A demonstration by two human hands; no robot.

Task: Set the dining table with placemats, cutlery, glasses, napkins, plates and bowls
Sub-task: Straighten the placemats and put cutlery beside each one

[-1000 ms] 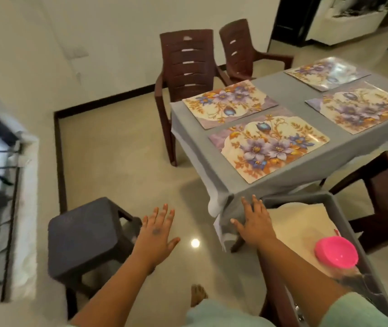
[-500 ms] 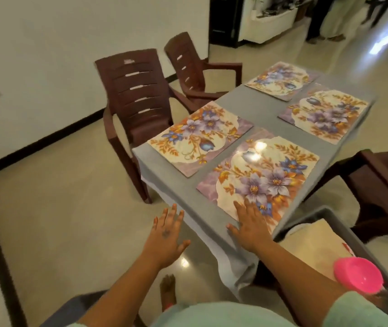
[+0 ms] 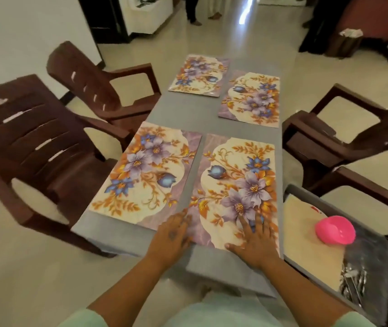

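Note:
Several floral placemats lie on the grey-clothed table (image 3: 207,263). The near right placemat (image 3: 235,185) is under both my hands. My left hand (image 3: 173,234) lies flat on its near left corner, fingers straight. My right hand (image 3: 255,241) presses flat on its near right part. The near left placemat (image 3: 146,171) sits beside it. Two more placemats (image 3: 199,73) (image 3: 252,99) lie at the far end. A grey tray (image 3: 325,201) at my right holds a beige cloth (image 3: 306,246), a pink bowl (image 3: 335,230) and cutlery (image 3: 353,282).
Brown plastic chairs stand on both sides: two on the left (image 3: 30,147) (image 3: 98,86), two on the right (image 3: 344,131) (image 3: 377,185). A person's legs (image 3: 193,10) show at the far end of the room beside a white cabinet (image 3: 150,15).
I have come round to the table's short end. Both hands moved forward from the table edge onto the near right placemat, the left hand coming down from mid-air.

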